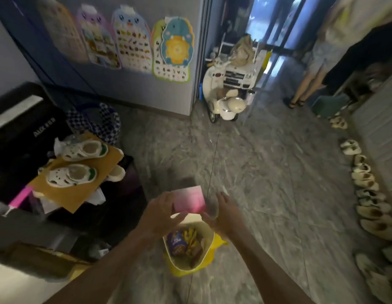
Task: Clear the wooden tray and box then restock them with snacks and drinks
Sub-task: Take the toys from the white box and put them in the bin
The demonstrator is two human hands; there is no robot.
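Two hands on one thing: our left hand (162, 212) is wrapped on the left edge of a pink carton (189, 199). Our right hand (223, 212) sits at its right edge, but the blur means we can't tell if it's really gripping. The carton hangs just above the yellow bag (184, 272) on the floor at 6 o'clock, snacks (179, 241) inside. Our worry is that a one-sided hold lets the carton twist and drop, squashing packets or tipping the floppy bag. No sign of the wooden tray or box in view, and the carton's print is unreadable.
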